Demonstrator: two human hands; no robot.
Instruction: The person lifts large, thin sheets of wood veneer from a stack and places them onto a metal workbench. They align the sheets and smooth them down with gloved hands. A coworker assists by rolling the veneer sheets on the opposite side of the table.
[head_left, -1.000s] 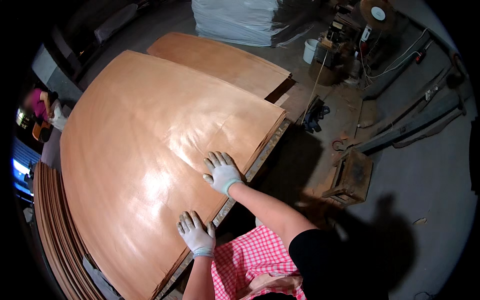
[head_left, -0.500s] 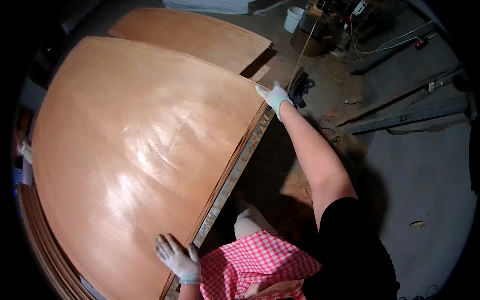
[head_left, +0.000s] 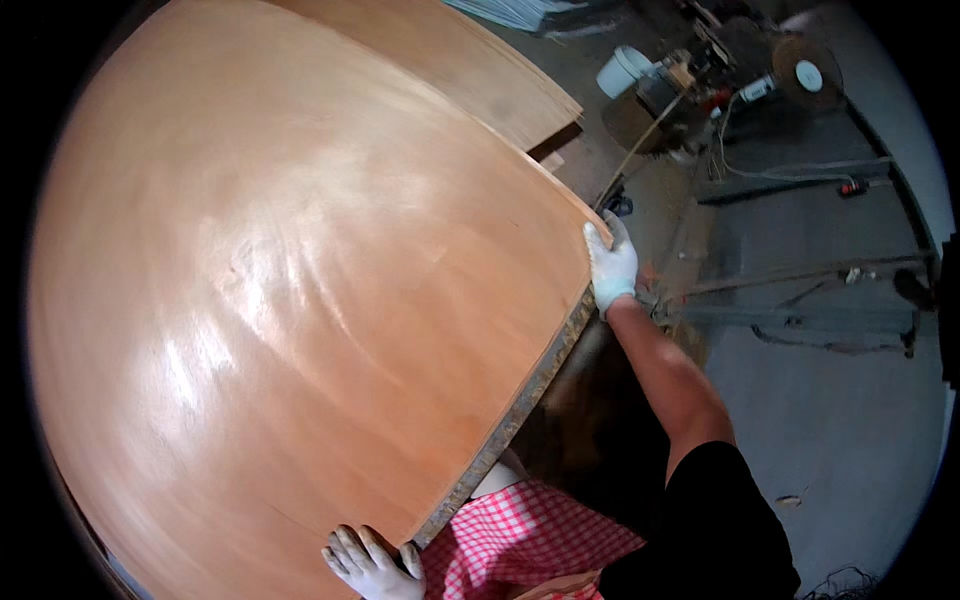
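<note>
A large glossy reddish-brown veneer sheet (head_left: 300,280) fills most of the view, lying on top of a stack whose rough edge (head_left: 520,410) runs along its right side. My right hand (head_left: 610,265), in a white glove, grips the sheet's far right corner with the arm stretched out. My left hand (head_left: 370,565), also gloved, holds the near corner at the bottom edge of the view. A red-and-white checked garment (head_left: 520,540) shows below the stack edge.
Another stack of similar sheets (head_left: 470,70) lies behind. On the grey floor to the right are a white bucket (head_left: 625,70), a machine with a round disc (head_left: 800,70), cables and long metal bars (head_left: 800,280).
The view has moved closer over the sheet. My right hand slid from the middle of the near edge out to the far right corner; my left hand stayed near the near corner.
</note>
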